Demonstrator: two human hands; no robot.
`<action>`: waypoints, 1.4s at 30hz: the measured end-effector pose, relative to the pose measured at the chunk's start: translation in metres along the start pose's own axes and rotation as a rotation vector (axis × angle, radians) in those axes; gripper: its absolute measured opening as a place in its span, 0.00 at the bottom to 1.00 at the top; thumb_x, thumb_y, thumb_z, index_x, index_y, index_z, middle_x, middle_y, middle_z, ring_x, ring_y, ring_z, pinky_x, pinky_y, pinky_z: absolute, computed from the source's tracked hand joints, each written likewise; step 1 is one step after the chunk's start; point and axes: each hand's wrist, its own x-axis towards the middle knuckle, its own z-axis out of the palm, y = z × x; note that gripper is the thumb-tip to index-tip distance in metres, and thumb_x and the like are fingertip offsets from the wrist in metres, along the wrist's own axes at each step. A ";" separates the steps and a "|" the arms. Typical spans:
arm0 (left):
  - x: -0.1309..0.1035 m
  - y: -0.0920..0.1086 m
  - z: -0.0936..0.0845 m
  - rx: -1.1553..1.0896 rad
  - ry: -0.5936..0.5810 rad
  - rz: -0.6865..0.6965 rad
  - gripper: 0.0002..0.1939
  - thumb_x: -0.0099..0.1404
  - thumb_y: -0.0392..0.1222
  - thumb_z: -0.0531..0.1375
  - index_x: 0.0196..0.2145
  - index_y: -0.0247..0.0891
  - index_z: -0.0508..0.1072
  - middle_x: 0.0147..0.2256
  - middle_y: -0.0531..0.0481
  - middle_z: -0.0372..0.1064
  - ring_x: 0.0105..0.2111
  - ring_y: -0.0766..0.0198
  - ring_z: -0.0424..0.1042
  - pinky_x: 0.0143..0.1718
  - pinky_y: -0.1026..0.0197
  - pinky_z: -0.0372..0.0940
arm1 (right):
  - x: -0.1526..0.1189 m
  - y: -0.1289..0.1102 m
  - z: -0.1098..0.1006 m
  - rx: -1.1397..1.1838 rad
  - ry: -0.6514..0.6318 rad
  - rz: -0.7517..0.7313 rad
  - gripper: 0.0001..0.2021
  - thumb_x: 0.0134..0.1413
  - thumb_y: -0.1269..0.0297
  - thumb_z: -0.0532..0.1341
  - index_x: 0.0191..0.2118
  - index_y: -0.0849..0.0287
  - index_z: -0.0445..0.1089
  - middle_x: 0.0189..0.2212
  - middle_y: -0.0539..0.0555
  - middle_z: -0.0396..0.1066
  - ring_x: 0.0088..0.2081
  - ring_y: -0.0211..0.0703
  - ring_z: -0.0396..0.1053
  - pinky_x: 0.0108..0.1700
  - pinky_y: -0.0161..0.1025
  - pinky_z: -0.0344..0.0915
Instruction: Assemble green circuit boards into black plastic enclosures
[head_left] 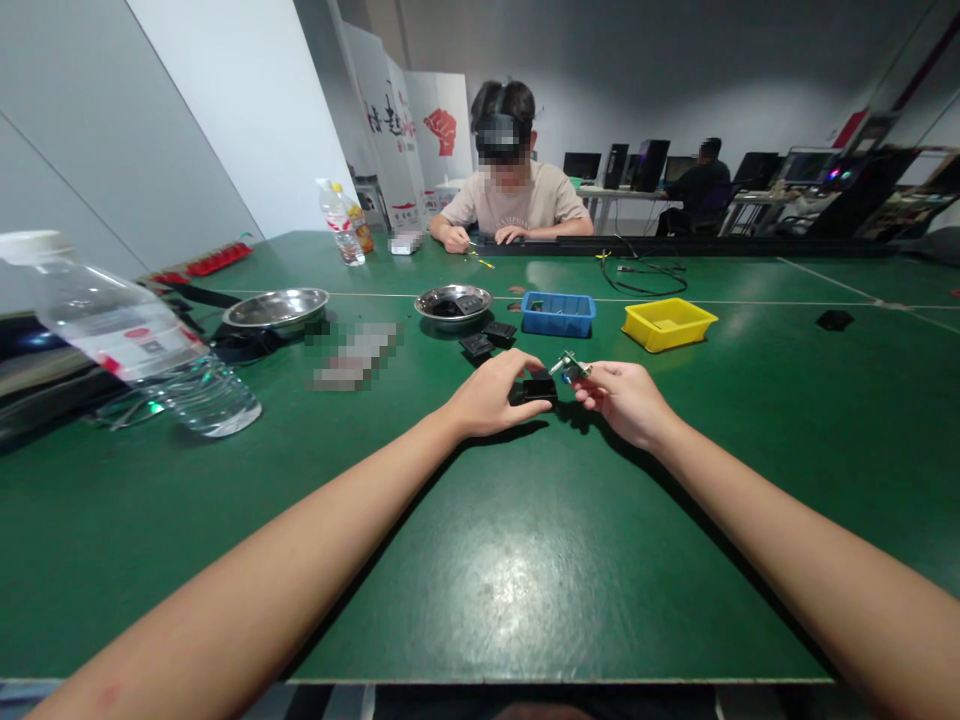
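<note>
On the green table (pixel 517 560), my left hand (pixel 495 395) has its thumb and fingers around a small black case (pixel 538 388). My right hand (pixel 626 400) pinches a small green circuit board (pixel 571 368) with metal parts, held just right of the case and apart from it. Two more black pieces (pixel 487 342) lie beyond my left hand. Behind them stands a steel bowl (pixel 453 322) with black parts inside. To its right are a blue divided tray (pixel 559 329) holding small parts and a yellow tray (pixel 670 337).
A tilted water bottle (pixel 161 345) and another steel bowl (pixel 276 312) are at the left. Across the table sits a person (pixel 517 200) wearing a headset. Black cables (pixel 645 275) lie near the far edge, and a black piece (pixel 835 320) lies right.
</note>
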 end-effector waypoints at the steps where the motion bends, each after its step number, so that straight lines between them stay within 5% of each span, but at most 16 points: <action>1: 0.000 0.003 0.000 -0.004 0.051 0.018 0.23 0.63 0.51 0.64 0.50 0.35 0.68 0.46 0.41 0.72 0.46 0.53 0.73 0.48 0.51 0.69 | -0.001 0.000 0.001 0.013 -0.023 0.017 0.10 0.39 0.61 0.72 0.24 0.62 0.74 0.23 0.54 0.74 0.22 0.34 0.67 0.20 0.30 0.63; 5: 0.001 0.015 -0.001 0.001 0.177 0.106 0.25 0.65 0.49 0.63 0.55 0.37 0.65 0.50 0.40 0.71 0.50 0.53 0.71 0.52 0.51 0.67 | -0.005 0.002 0.006 0.089 -0.088 0.121 0.05 0.41 0.67 0.68 0.25 0.61 0.72 0.22 0.53 0.72 0.21 0.34 0.66 0.20 0.29 0.62; 14: 0.000 0.024 0.002 0.019 0.190 0.223 0.17 0.69 0.49 0.60 0.50 0.36 0.69 0.44 0.41 0.75 0.45 0.56 0.74 0.48 0.54 0.68 | -0.011 -0.002 0.013 0.138 -0.200 0.376 0.06 0.41 0.70 0.64 0.20 0.62 0.66 0.16 0.49 0.65 0.16 0.27 0.56 0.14 0.25 0.47; 23: 0.000 0.014 0.004 0.081 0.301 0.119 0.16 0.68 0.50 0.61 0.45 0.35 0.71 0.38 0.43 0.75 0.37 0.59 0.74 0.42 0.57 0.70 | -0.007 0.002 0.009 -0.144 -0.056 -0.173 0.14 0.44 0.59 0.67 0.39 0.59 0.74 0.26 0.51 0.76 0.26 0.39 0.73 0.24 0.33 0.65; 28: -0.001 0.013 0.006 0.052 0.279 0.110 0.15 0.67 0.50 0.62 0.43 0.35 0.73 0.38 0.44 0.76 0.37 0.60 0.74 0.40 0.58 0.70 | -0.008 0.007 0.008 -0.288 -0.102 -0.265 0.15 0.44 0.56 0.70 0.36 0.60 0.75 0.29 0.52 0.77 0.29 0.41 0.73 0.30 0.37 0.69; 34: -0.001 0.017 0.005 -0.001 0.322 0.085 0.12 0.68 0.47 0.60 0.43 0.36 0.73 0.39 0.45 0.77 0.38 0.61 0.76 0.41 0.60 0.70 | -0.012 0.008 0.009 -0.436 -0.139 -0.431 0.20 0.47 0.61 0.69 0.48 0.58 0.73 0.40 0.54 0.77 0.39 0.43 0.74 0.40 0.39 0.71; 42: -0.003 0.018 0.006 -0.030 0.178 0.065 0.14 0.71 0.45 0.56 0.50 0.37 0.69 0.43 0.45 0.75 0.42 0.61 0.76 0.45 0.61 0.70 | -0.019 0.005 0.013 -0.589 -0.115 -0.583 0.16 0.51 0.63 0.67 0.47 0.56 0.73 0.41 0.54 0.77 0.38 0.43 0.75 0.39 0.39 0.71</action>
